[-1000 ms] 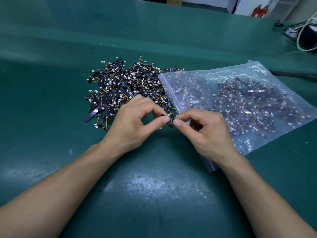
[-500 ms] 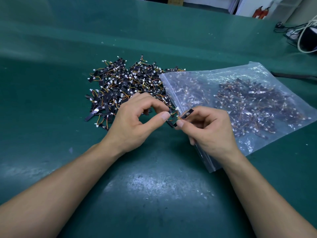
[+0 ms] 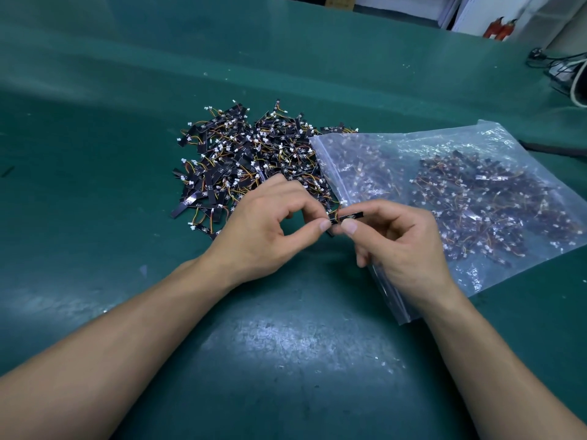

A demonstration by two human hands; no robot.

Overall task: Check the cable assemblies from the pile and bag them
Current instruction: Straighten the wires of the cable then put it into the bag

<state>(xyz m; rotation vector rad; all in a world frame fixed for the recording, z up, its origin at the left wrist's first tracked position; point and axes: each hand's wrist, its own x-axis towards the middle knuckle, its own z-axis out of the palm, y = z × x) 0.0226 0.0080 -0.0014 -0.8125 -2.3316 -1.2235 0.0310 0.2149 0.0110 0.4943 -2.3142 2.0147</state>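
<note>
head | left hand (image 3: 266, 230) + right hand (image 3: 397, 246) both pinch one assembly (image 3: 349, 215) at fingertips, over bag (image 3: 460, 147) left edge | pile (image 3: 247, 160) left of bag, touching it | bag flat on counter (image 3: 286, 360), part filled

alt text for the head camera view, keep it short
A left hand and right hand pinch one small cable assembly between them above a green table. Beyond the left hand lies a loose pile of such assemblies; to the right, partly under the right hand, lies a clear plastic bag holding many more.
</note>
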